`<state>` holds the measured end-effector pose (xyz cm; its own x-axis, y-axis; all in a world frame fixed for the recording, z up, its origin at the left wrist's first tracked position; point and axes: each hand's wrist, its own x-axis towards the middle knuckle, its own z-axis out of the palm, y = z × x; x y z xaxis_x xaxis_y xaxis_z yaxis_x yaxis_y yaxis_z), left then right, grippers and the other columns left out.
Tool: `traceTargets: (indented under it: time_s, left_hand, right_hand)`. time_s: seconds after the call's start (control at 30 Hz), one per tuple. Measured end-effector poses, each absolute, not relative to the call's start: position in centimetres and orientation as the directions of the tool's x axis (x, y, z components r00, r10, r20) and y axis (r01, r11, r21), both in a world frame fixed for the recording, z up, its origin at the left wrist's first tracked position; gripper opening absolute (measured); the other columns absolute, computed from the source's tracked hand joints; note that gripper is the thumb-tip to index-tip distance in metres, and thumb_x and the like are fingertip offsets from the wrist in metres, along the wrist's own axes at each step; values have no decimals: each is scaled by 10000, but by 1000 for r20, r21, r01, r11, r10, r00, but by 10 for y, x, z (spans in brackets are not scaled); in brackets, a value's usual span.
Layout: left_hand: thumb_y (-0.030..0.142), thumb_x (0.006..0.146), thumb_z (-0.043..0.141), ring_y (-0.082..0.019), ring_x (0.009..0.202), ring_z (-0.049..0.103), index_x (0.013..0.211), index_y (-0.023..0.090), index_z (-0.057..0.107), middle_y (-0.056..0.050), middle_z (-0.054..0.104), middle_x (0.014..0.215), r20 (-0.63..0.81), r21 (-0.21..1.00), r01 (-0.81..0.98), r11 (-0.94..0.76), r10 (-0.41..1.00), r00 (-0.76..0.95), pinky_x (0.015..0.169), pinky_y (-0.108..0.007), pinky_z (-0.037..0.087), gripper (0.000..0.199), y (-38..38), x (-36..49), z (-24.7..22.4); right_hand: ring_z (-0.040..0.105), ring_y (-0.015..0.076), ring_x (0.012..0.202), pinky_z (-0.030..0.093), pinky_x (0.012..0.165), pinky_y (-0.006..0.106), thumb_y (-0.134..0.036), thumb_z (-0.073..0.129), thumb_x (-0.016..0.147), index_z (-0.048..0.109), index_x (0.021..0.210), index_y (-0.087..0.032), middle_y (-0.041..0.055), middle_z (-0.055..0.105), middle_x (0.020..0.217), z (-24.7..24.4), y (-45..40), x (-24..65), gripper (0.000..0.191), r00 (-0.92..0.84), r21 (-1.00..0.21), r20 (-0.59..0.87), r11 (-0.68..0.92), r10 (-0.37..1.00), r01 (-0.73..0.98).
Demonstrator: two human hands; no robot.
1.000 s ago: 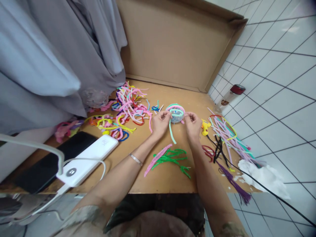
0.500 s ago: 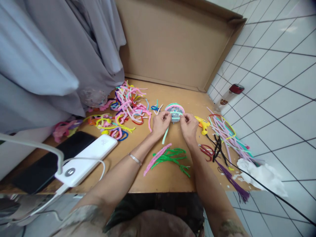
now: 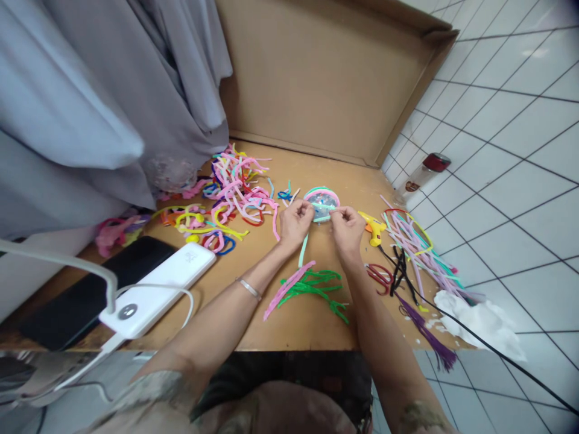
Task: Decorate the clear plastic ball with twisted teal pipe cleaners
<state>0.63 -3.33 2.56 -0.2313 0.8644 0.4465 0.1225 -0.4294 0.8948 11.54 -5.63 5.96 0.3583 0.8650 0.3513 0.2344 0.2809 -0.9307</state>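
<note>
A mint-green pipe cleaner (image 3: 324, 207) is stretched between my two hands, across the front of a small clear round container (image 3: 318, 198). Pink and green pipe cleaners line the container's upper rim. My left hand (image 3: 295, 224) pinches the strip at the container's left side, and a pale green tail hangs below that hand. At the right side my right hand (image 3: 347, 229) has its fingertips closed on the strip's other end. Just below the hands lie green pipe cleaners (image 3: 312, 286) with a pink one (image 3: 287, 292) on top.
Tangled colourful pipe cleaners (image 3: 239, 187) lie at left, behind a white power bank (image 3: 158, 289) and a black phone (image 3: 90, 289). At right are a yellow glue gun (image 3: 374, 229), red-handled scissors (image 3: 380, 277), more pipe cleaners (image 3: 407, 235) and white tissue (image 3: 479, 322). Cardboard (image 3: 316, 78) stands behind.
The hands stay at the container with the strip between them. My right hand's fingers have shifted very slightly; the view has tilted a little.
</note>
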Motion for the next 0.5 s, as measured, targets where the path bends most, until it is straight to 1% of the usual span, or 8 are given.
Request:
traceTargets:
  time_s: [0.1, 0.17, 0.37, 0.5]
  left_hand:
    - [271, 820, 544, -110, 603, 518, 752, 161, 630, 13, 604, 647, 437, 900, 90, -428, 879, -190, 585, -223, 401, 156, -30, 7, 23]
    - [293, 827, 557, -112, 611, 534, 779, 159, 649, 8, 626, 661, 433, 901, 75, -427, 883, -180, 598, -226, 415, 169, -29, 8, 21]
    - [323, 838, 574, -125, 670, 584, 825, 162, 673, -18, 679, 738, 431, 902, 53, -429, 886, -169, 650, -242, 456, 189, -29, 8, 19]
    - [327, 856, 563, -126, 686, 593, 836, 168, 659, -14, 678, 750, 440, 898, 62, -436, 879, -183, 653, -238, 465, 187, -31, 8, 20]
  right_hand:
    - [403, 84, 460, 350, 446, 209, -272, 538, 638, 515, 598, -196, -71, 453, 494, 61, -52, 120, 89, 369, -968, 251, 239, 895, 79]
    - [413, 82, 444, 359, 426, 201, -269, 535, 630, 503, 594, -200, -71, 462, 481, 61, -51, 122, 84, 375, -974, 217, 224, 901, 27]
    - [432, 72, 427, 385, 402, 185, -271, 544, 635, 485, 587, -203, -75, 466, 471, 60, -50, 122, 102, 383, -975, 208, 223, 900, 5]
    - [445, 67, 428, 404, 405, 181, -271, 548, 645, 478, 591, -203, -77, 471, 478, 58, -48, 122, 112, 364, -980, 181, 197, 914, -9]
